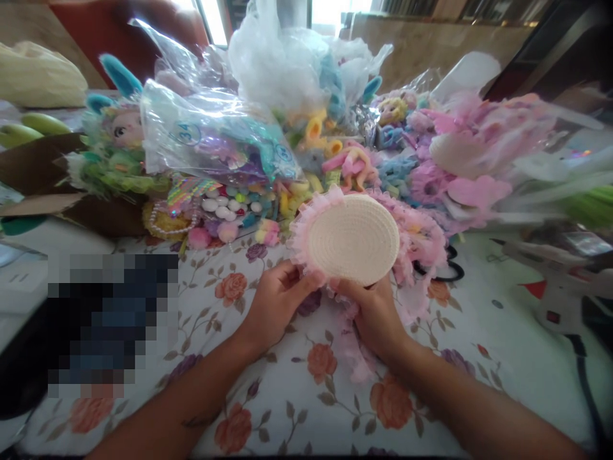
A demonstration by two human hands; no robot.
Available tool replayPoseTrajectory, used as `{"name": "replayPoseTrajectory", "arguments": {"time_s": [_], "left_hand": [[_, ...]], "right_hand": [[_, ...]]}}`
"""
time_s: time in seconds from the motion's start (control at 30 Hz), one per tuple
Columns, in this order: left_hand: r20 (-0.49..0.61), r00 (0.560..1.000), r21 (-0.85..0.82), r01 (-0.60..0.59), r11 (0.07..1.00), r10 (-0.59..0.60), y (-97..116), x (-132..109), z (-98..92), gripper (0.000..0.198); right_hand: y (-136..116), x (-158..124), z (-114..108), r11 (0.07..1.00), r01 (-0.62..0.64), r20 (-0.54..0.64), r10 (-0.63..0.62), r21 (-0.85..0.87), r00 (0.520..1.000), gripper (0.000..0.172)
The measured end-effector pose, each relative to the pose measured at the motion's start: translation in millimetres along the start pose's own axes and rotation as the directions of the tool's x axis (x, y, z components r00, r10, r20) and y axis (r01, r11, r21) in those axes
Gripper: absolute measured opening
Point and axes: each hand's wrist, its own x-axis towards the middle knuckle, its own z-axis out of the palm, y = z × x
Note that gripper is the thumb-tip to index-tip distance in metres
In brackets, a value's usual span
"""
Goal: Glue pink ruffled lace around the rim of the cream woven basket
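A cream woven disc (354,239), like a small straw hat's underside, faces me above the table. Pink ruffled lace trim (302,233) runs along its left edge, and more of the lace hangs down below it. My left hand (282,297) pinches the lace at the disc's lower left edge between thumb and fingers. On the lower right, my right hand (376,310) grips the disc's rim and the lace, its thumb on the front and its fingers hidden behind. Behind the disc on the right lies a bunch of pink ruffles (424,236).
Plastic bags (205,131) and plush pieces are heaped along the back. A cardboard box (43,179) stands at left. At right lie black-handled scissors (447,265) and a glue gun (558,287) with its cord. A flowered cloth (205,338) covers the table.
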Motion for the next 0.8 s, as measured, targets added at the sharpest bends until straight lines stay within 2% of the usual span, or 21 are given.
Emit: {"name": "replayPoseTrajectory", "arguments": {"time_s": [0.1,0.23,0.47,0.57,0.7,0.8], "left_hand": [[-0.04,0.999,-0.001,-0.036,0.999,0.036,3,-1,-0.7,0.023],[-0.073,0.997,0.01,0.001,1.0,0.0,4,-4,1.2,0.024],[-0.157,0.986,0.05,-0.047,0.998,0.055,1,-3,7.7,0.021],[-0.123,0.992,-0.02,-0.027,0.999,0.025,1,-1,7.4,0.02],[0.007,1.0,-0.021,-0.003,1.0,0.003,3,2,-0.4,0.022],[-0.034,0.997,0.063,-0.065,0.996,0.067,1,4,-6.9,0.026]], "right_hand": [[3,-2,0,1.0,0.007,0.004,-0.007,0.009,1.0,0.074],[6,-4,0,0.999,-0.025,0.007,0.025,0.033,1.0,0.08],[4,-6,3,0.999,-0.047,0.01,0.047,0.003,0.999,0.077],[3,-4,2,0.999,-0.032,-0.001,0.032,-0.018,0.999,0.075],[3,-2,0,1.0,0.008,-0.045,-0.009,-0.026,0.999,0.077],[5,-2,-2,1.0,0.0,-0.042,-0.001,-0.022,0.999,0.08]]}}
